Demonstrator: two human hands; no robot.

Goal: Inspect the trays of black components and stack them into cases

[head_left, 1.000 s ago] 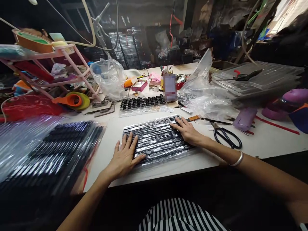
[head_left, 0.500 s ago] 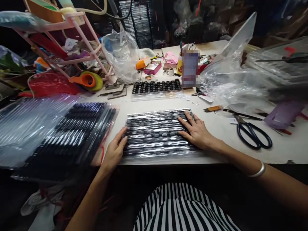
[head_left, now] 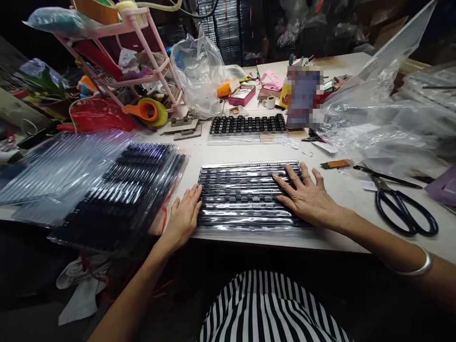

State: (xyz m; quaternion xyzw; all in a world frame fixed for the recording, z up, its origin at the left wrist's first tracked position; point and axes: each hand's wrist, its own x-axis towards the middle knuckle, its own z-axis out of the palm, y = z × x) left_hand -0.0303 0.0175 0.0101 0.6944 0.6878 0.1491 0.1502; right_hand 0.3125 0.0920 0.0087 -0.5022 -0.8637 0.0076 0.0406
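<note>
Wrapped tray [head_left: 245,194]: a flat tray of black parts under glossy clear film, lying on the white table [head_left: 249,151] right at its near edge, between the two hands.
Head view, left hand [head_left: 184,218]: fingers together and extended, pressed against the tray's left end, apparently squaring it; nothing gripped.
Head view, right hand [head_left: 309,197]: flat on the tray's right part, fingers spread, clamping nothing, likely pinning the film down.
Left of the left hand: a leaning stack of similar trays [head_left: 121,194].
Beyond both hands: an uncovered tray [head_left: 247,124].
Right of the right hand: scissors [head_left: 402,211], well apart.
</note>
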